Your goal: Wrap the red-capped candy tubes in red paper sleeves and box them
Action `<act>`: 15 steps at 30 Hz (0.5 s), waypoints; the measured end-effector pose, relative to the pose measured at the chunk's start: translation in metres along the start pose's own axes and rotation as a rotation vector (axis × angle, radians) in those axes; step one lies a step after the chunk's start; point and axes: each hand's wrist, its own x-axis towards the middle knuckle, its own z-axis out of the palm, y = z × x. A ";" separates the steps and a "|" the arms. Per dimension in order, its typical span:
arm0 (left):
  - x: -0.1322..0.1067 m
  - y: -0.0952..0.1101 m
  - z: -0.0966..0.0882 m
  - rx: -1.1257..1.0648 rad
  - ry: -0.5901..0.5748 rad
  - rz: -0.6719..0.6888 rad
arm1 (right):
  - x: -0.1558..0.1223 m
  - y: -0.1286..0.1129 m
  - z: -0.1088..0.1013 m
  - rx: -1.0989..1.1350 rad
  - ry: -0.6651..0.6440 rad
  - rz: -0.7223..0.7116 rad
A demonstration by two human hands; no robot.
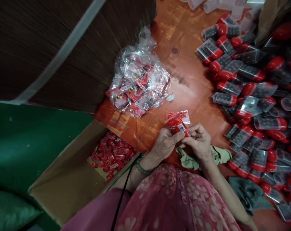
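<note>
Between my two hands is a small red printed plastic wrapper [176, 123] with a white barcode label and a clear, shiny top edge. My left hand [165, 142] is closed on its lower left side, thumb lying across the bottom by the barcode. The fingers of my right hand [200, 139] pinch the lower right corner; whether anything else is inside the pinch is hidden. Just beyond my hands, a clear plastic bag [140, 83] full of similar red wrappers lies on the table [191, 80]. A pale green cloth [187, 159] is under my right wrist.
Many clear tubes with red rounded ends [248, 123] are heaped along the right. A cardboard box [63, 173] at lower left contains red wrapped pieces [113, 150]. A strapped dark stack [70, 48] stands upper left. A dark green cloth [247, 194] lies at right.
</note>
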 end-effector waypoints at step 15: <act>-0.046 0.019 -0.018 0.207 0.218 0.226 | -0.009 0.001 0.003 -0.288 -0.266 0.007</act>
